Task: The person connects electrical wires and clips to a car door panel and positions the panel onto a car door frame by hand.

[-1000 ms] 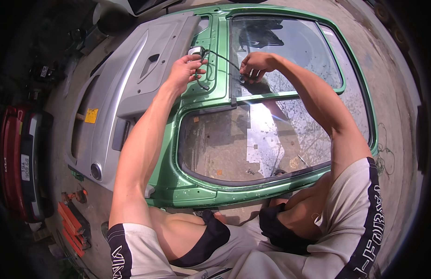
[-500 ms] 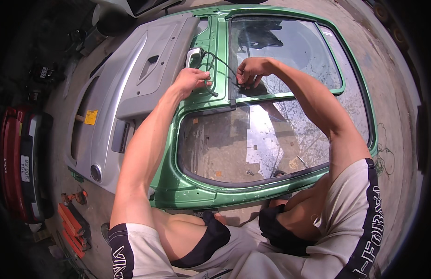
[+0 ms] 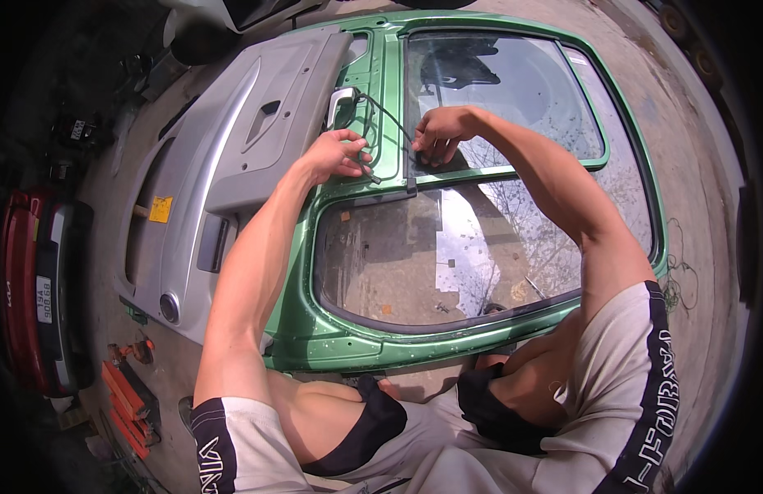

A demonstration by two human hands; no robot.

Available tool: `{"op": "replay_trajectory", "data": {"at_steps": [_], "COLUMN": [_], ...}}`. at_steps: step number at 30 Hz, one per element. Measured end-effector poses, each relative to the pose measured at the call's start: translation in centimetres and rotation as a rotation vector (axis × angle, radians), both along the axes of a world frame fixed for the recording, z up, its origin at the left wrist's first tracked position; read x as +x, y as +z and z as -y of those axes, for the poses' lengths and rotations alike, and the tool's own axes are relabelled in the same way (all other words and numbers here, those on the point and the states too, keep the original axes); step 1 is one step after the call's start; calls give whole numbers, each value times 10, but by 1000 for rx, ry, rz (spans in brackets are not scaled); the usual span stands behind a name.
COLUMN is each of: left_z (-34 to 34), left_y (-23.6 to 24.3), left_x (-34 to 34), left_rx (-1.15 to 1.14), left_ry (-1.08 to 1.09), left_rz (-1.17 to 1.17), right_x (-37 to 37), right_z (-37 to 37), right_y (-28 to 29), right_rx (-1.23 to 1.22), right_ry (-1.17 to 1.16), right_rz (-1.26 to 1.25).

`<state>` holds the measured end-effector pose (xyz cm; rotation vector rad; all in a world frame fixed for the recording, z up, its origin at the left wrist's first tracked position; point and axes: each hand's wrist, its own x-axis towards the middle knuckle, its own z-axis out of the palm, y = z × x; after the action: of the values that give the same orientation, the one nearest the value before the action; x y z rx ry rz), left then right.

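Sorting the cable point(image 3: 389, 114) between two hands looks like the step in hand, and it calls for a light touch. Slack matters most on the strand right of the handle point(image 3: 342, 100): a hard pull there could strain the joint where the cable seems to leave the handle. It would be best to steady the loop on the near side of the handle before bending anything, ease out any twist rather than tug it, and lift the cable clear of the edges of the green door point(image 3: 348, 350) so that it does not scrape.

The right hand point(image 3: 443, 136), right of the handle and a little nearer the person, has its fingers curled in and appears to pinch the cable between thumb and fingertips; the exact grip is partly hidden. The cable arcs from the handle to those fingertips. The left hand point(image 3: 338, 156), just on the near side of the handle, is half curled with fingers parted. A second strand passes at its fingertips, its loose end lying beyond them, nearer the person than the handle; whether the left hand grips that strand cannot be told.
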<state>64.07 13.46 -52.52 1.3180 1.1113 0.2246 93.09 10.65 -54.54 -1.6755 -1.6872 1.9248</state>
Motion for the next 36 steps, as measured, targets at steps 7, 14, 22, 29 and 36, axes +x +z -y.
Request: {"op": "replay_trajectory", "data": {"at_steps": [7,14,22,29,36], "left_z": [-5,-1,0,11,30], "left_y": [-9,-8,-9,-23,-28], "left_x": [-5,-2,-5,-10,-16], "left_rx": [-6,10,13,28,102], "left_ry": [-68,-91,-85,7,257], "left_rz": [42,17,13,31,145], "right_x": [-6,-2,-1,4,-70], "right_z": [2,1,1,-6,38], "right_y": [2,0,-5,-3,47], "right_rx": [17,15,-14,62,576], "right_ry": [18,62,185,273,69], "right_rz": [36,45,-56,134,-64]}}
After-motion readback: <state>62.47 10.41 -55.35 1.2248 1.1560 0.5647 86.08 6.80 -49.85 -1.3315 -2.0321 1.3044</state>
